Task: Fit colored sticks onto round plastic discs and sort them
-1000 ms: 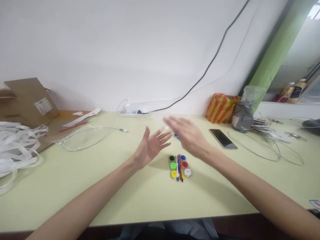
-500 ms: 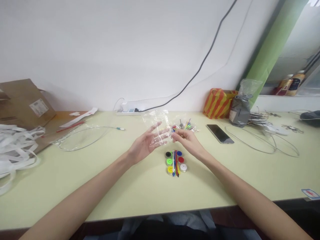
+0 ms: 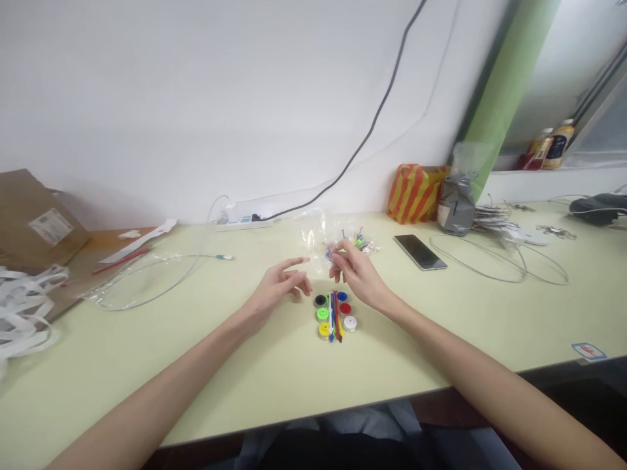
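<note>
My left hand (image 3: 284,287) hovers over the table, left of a group of small parts, its fingers loosely bent and apart with nothing in them. The fingers of my right hand (image 3: 355,269) are closed at the right edge of a clear plastic bag (image 3: 316,238); the fingertips are partly hidden. Below the hands lie small round pieces with coloured tops: black (image 3: 320,300), green (image 3: 322,314), yellow (image 3: 324,330), blue (image 3: 341,296), red (image 3: 345,309) and white (image 3: 349,323). Between their two columns lies a bundle of thin coloured strips (image 3: 334,320).
More coloured strips (image 3: 361,241) lie in clear plastic behind my right hand. To the right are a phone (image 3: 420,252), a looped cable (image 3: 499,277), a grey bag (image 3: 455,205) and a striped bag (image 3: 414,194). A cardboard box (image 3: 36,219) and white strapping (image 3: 27,307) stand left.
My left hand has come out from behind the clear bag and dropped lower, its fingers bending. The bag has moved back from it, beside my right hand. The view has shifted slightly right.
</note>
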Available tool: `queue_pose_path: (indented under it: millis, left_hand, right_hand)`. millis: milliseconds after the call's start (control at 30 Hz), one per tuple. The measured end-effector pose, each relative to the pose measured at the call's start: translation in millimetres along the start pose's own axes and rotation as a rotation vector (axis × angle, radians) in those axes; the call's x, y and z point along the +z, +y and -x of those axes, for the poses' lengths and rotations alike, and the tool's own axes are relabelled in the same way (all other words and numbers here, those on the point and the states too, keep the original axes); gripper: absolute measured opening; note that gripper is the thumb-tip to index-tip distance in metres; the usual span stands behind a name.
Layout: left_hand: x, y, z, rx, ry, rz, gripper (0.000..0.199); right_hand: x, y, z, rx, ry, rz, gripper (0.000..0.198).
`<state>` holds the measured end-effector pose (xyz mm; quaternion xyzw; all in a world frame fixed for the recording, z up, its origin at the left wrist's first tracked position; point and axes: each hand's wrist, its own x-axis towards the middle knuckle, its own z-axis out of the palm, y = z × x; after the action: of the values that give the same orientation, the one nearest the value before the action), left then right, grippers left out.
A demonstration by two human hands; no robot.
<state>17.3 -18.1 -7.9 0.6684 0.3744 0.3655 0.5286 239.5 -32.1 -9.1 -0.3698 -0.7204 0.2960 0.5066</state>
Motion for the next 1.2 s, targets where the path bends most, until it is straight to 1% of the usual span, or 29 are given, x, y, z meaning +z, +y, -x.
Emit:
queue_pose_path:
  millis: [100,167,433,600,733,800,900,1000,1067,1200]
  left_hand:
    - [-1,-1,-2,-0.01,0.047,-0.039,0.045]
    - [-1,-1,-2,-0.003,0.074,-0.051,0.041]
    - [1,4,-1,0.052,0.114,-0.098,0.042]
    - [-1,1,-3,0.1,0.141,-0.177,0.041]
    - [-3,-2,-3,0.142,0.125,-0.271,0.039]
    - [-2,-1,-2,0.155,0.146,-0.287,0.038]
    - [1,2,-2,0.194,0.221,-0.279,0.035]
    - [4,4,-2,0.238,0.294,-0.25,0.032]
    - [4,4,-2,0.243,0.299,-0.232,0.032]
    - [-3,2,-2,0.234,0.269,-0.204,0.033]
  right_hand:
    - [2,0,0,-0.009,-0.01,-0.003,0.017]
    - [2,0,-1,-0.003,-0.013,-0.006,0.015]
    - [-1,6,-4,-0.012,-0.003,-0.031,0.013]
    - [-1,8,-3,-0.011,-0.005,-0.03,0.015]
    - [-2,11,-4,0.018,0.008,-0.056,0.015]
    - [-2,12,-5,0.047,0.035,-0.075,0.015]
    - [-1,12,-7,0.097,0.097,-0.115,0.014]
    - [0,11,-9,0.134,0.127,-0.17,0.014]
    - [1,11,-10,0.153,0.128,-0.201,0.016]
    - [-3,14,-9,0.153,0.087,-0.234,0.018]
